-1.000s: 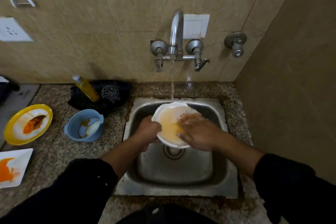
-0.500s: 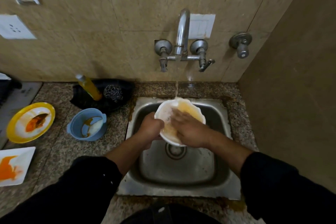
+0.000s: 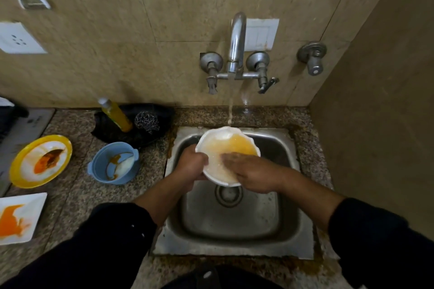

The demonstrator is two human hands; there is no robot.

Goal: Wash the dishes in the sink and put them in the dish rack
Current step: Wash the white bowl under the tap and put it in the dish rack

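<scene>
A white scalloped bowl (image 3: 226, 145) with orange-stained water in it is held over the steel sink (image 3: 232, 218), under the running tap (image 3: 236, 47). My left hand (image 3: 191, 166) grips the bowl's left rim. My right hand (image 3: 251, 171) lies flat inside the bowl, fingers against its inner wall, with nothing held that I can see. A thin stream of water falls onto the bowl's far rim. No dish rack is in view.
On the granite counter left of the sink stand a dirty blue bowl (image 3: 112, 163), a yellow-rimmed plate (image 3: 40, 164) and a square white plate (image 3: 17, 217), all orange-stained. A yellow soap bottle (image 3: 116, 114) and steel scrubber (image 3: 146, 122) sit on a black cloth. A wall stands at right.
The bowl has shifted slightly toward the tap and tilted, so orange water pools at its far side. My right hand slid across the inside toward the near left.
</scene>
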